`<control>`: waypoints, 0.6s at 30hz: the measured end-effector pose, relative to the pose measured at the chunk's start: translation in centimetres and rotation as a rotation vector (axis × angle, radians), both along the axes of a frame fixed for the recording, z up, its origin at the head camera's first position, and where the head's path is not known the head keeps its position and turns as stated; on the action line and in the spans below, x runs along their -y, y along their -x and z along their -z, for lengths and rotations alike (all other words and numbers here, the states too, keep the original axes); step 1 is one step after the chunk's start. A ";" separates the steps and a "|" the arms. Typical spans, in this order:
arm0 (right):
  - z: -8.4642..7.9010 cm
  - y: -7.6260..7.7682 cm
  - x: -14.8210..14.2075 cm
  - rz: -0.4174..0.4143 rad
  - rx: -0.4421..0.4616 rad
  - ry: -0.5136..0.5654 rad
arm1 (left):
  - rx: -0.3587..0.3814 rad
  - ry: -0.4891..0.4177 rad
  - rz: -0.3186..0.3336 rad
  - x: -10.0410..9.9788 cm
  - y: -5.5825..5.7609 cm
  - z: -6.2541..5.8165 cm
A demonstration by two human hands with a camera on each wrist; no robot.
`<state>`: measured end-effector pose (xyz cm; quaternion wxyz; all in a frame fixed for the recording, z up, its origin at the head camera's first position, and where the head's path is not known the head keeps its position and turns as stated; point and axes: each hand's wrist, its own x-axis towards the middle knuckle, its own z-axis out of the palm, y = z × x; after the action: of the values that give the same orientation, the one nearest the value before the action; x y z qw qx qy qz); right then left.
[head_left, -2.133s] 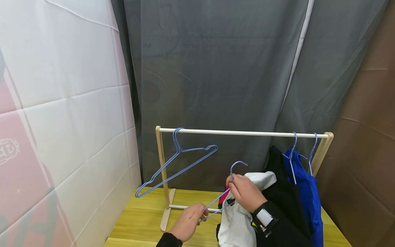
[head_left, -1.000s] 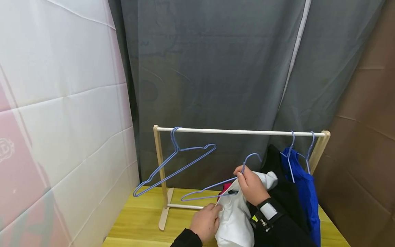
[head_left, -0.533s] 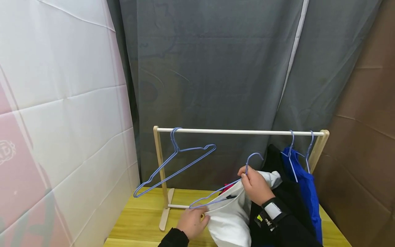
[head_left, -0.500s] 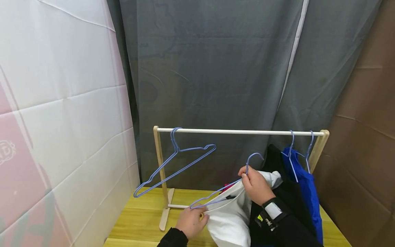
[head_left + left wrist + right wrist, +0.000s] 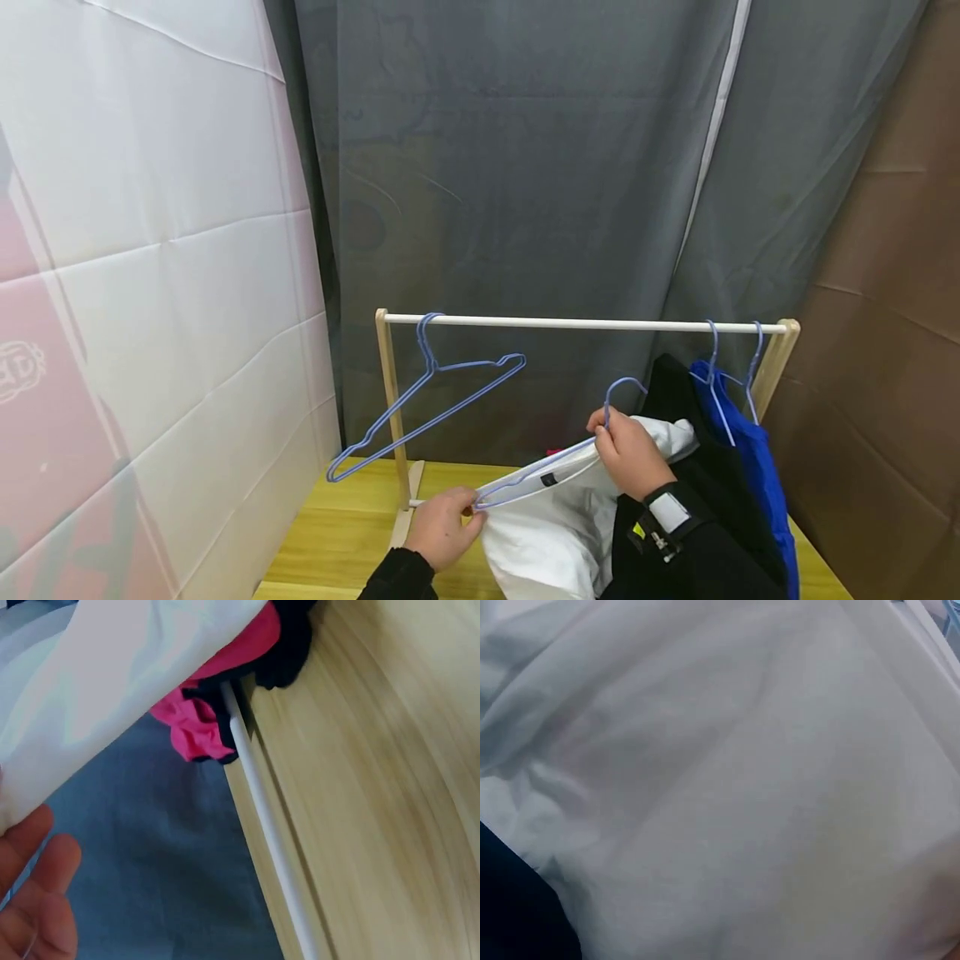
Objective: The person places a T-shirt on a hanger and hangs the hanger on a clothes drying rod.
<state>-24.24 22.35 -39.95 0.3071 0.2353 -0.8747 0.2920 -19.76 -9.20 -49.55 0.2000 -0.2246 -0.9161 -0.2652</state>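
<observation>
A blue wire clothes hanger (image 5: 624,383) is held by its neck in my right hand (image 5: 633,454), hook upward. Most of its lower frame sits inside the stretched opening of a white shirt (image 5: 543,542), where a small dark label shows. My left hand (image 5: 444,525) pinches the edge of that opening, right at the hanger's left end. In the left wrist view, white cloth (image 5: 135,682) runs to the fingertips (image 5: 56,859). White fabric (image 5: 720,780) fills nearly all of the right wrist view, hiding the right fingers.
Blue hangers (image 5: 431,367) hang at the left of the rack's white rail (image 5: 555,322). A black garment (image 5: 675,408) and a blue garment (image 5: 757,467) are at the right. Pink-and-black cloth (image 5: 199,727) lies by the lower bar (image 5: 262,817), over the wooden table (image 5: 315,533).
My left hand has left the hanger's end, taken the shirt's edge and drawn it leftward over that end. My right hand has moved slightly right with the hanger.
</observation>
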 end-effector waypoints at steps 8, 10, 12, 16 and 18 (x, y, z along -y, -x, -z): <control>0.2 0.4 -0.3 0.039 -0.023 -0.001 | -0.033 0.022 0.080 0.8 -0.1 -0.6; 0.3 0.4 -0.3 0.047 -0.009 -0.005 | -0.036 0.021 0.086 0.8 -0.1 -0.8; 0.3 0.3 -0.3 0.046 0.005 -0.012 | -0.042 0.015 0.086 0.8 -0.2 -1.2; 0.6 0.1 0.2 0.035 0.023 -0.028 | -0.086 0.001 0.085 0.3 -0.3 -2.1; 0.6 0.0 0.6 0.031 0.027 -0.030 | -0.101 0.000 0.078 -0.1 -0.3 -2.7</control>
<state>-24.27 21.79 -40.59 0.2964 0.2223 -0.8865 0.2771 -19.51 -9.07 -46.85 0.2356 -0.2732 -0.8954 -0.2611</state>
